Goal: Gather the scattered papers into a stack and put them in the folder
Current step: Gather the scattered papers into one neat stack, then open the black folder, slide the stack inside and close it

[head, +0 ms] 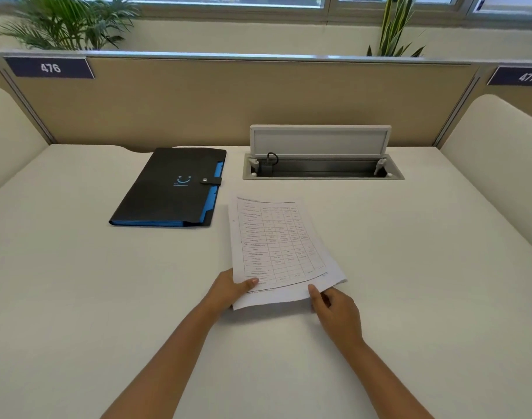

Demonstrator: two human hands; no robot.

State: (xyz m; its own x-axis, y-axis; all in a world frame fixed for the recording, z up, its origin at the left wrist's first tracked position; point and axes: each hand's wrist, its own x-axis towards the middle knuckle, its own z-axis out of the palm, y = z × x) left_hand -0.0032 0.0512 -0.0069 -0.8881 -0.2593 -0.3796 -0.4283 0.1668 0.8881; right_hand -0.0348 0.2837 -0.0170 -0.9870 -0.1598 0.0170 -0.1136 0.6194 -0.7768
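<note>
A stack of white papers with printed tables lies on the white desk, slightly fanned at its near right corner. My left hand grips the stack's near left corner, thumb on top. My right hand pinches the near right edge. A black folder with blue inner dividers and a smiley logo lies shut to the far left of the papers, its snap strap fastened on the right side.
An open cable hatch with a raised lid and a plugged charger sits behind the papers. A beige partition closes the back of the desk. Cream side panels flank it. Plants stand behind.
</note>
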